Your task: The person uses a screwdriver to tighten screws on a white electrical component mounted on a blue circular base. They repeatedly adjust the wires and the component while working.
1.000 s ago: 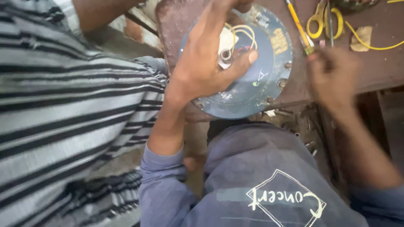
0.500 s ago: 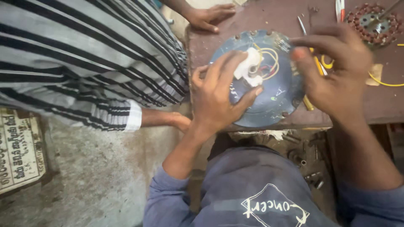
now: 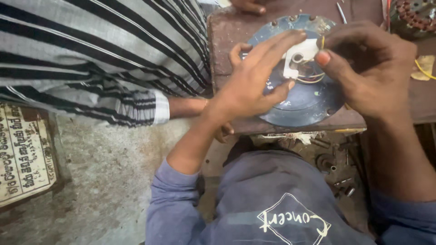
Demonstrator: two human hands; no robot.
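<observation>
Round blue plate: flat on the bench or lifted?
Flat. The blue plate lies face-up on the brown bench, left hand pressing it, right hand at the white part.

left hand [image 3: 254, 86] fingers spread flat, right hand [image 3: 368, 68] pinching

disc [image 3: 304, 102] on table [image 3: 227, 50] | bracket [image 3: 297, 59] on disc | stator [image 3: 415, 18] right-behind

You have two hands on the work: your left hand [image 3: 250, 86] and right hand [image 3: 372, 68]. One round blue-grey metal cover plate [image 3: 309, 102] under them. One white plastic terminal block [image 3: 297, 59] at its centre. One copper-wound stator [image 3: 415, 16] at 1 o'clock. One thin metal screwdriver shaft [image 3: 341, 12] at 12. One other person in a striped shirt [image 3: 100, 54] at 10, one hand [image 3: 249, 5] showing.
</observation>
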